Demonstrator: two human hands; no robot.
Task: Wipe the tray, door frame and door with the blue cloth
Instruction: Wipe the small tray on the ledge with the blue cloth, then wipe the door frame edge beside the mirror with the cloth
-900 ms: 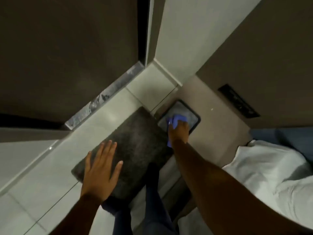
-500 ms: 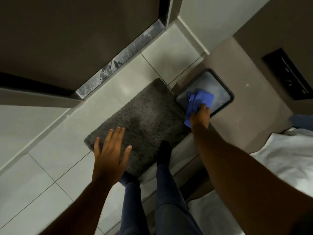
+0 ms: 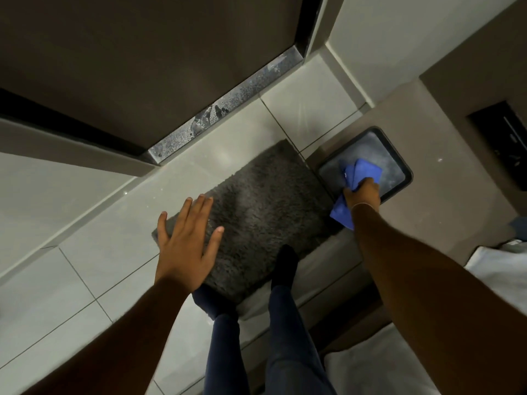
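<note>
Wiping the tray (image 3: 396, 155) at right of frame, my right hand (image 3: 362, 195) clamps the blue cloth (image 3: 360, 171) on its dusty surface; my left hand (image 3: 186, 240) hovers, fingers spread, above the grey mat (image 3: 265, 201). Door frame (image 3: 312, 24) and door (image 3: 142, 52), across the top, look untouched.

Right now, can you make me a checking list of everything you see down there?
Surface: pale tiled floor, brown ledge at right.
Job's things: dark-rimmed grey tray on the ledge; blue cloth pressed on it.
Clutter: shaggy grey mat; white fabric far right.
Hands: right hand grips the cloth; left hand open, fingers spread, above the mat's edge.
Cables: nothing seen.
Surroundings: dark door, speckled metal threshold strip.
</note>
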